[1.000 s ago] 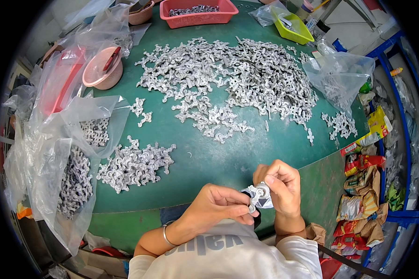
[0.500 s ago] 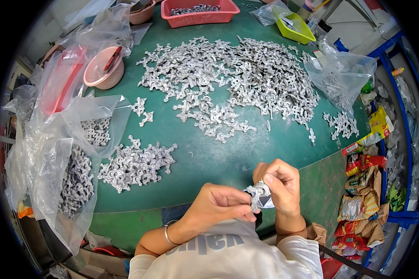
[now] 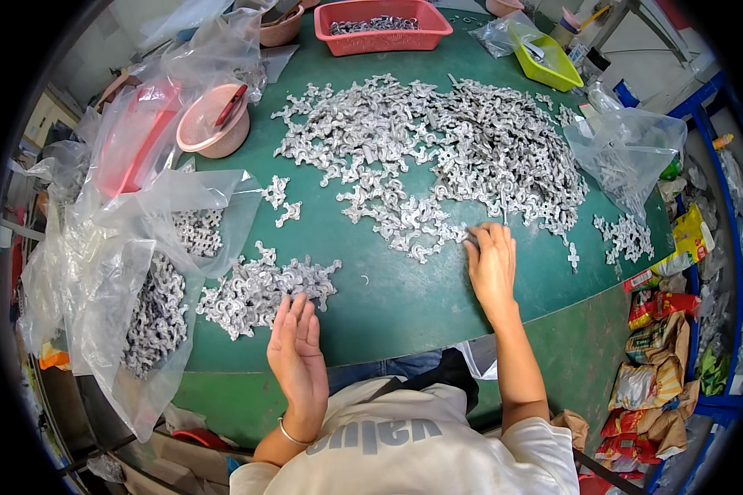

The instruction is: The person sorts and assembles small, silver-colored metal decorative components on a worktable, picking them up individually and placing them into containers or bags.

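Note:
My left hand [image 3: 299, 363] is open, its fingers stretched toward the near edge of a small heap of grey metal castings [image 3: 264, 289]. Nothing shows in its palm. Farther right, my right hand [image 3: 492, 264] reaches palm down to the near edge of the large pile of similar castings [image 3: 504, 148]. Its fingers are slightly bent and a little apart, beside an outlying group of castings [image 3: 417, 227]. The fingers cover the table spot beneath them, and no part is visible in their grip.
Clear plastic bags of castings [image 3: 153, 318] lie at the left, near a pink bowl [image 3: 215, 136] holding a red-handled tool. A red tray [image 3: 380, 41] and a yellow-green basket [image 3: 549, 62] stand at the back. Another filled bag [image 3: 627, 153] sits right, by a blue rack [image 3: 706, 140].
My hands have parted from the casting they held together near my body. The left moved out to the small heap, the right forward to the large pile. The casting is no longer in either hand.

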A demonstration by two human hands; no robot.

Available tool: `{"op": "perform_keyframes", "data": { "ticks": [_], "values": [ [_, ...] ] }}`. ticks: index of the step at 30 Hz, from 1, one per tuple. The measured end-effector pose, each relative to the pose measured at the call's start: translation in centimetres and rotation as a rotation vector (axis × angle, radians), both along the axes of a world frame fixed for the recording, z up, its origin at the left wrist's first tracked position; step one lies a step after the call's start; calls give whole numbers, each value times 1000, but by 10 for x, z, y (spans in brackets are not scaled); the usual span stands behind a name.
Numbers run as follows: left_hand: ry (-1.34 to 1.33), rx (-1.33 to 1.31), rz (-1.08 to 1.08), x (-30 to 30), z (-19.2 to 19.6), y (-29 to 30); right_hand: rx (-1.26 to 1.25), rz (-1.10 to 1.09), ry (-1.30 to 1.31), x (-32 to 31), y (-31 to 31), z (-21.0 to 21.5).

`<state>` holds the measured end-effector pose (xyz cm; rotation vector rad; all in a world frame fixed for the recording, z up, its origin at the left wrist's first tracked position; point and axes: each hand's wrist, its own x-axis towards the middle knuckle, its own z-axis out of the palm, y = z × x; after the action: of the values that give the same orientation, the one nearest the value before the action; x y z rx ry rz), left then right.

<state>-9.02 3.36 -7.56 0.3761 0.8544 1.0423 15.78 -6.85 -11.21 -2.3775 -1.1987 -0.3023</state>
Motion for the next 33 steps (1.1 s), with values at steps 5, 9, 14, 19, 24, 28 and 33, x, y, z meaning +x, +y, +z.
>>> {"op": "perform_keyframes", "data": {
  "ticks": [5, 9, 14, 19, 24, 28, 33],
  "values": [
    [19, 220, -615, -9, -6, -4, 217, -14, 316, -9, -13, 12],
    [145, 431, -755, 22, 5, -11, 424, 81, 1030, -48, -24, 40],
    [219, 802, -723, 45, 17, -17, 603, 246, 1405, -74, -32, 62],
    [262, 819, -739, 40, 18, -19, 616, 285, 1363, -79, -36, 69],
    [88, 504, -842, 38, 22, -17, 545, 358, 1379, -77, -41, 73],
    [56, 306, -929, 36, 25, -16, 564, 334, 1414, -79, -44, 64],
    [-106, 102, -1004, 33, 18, -14, 655, 393, 1455, -84, -42, 61]
  ]
}}
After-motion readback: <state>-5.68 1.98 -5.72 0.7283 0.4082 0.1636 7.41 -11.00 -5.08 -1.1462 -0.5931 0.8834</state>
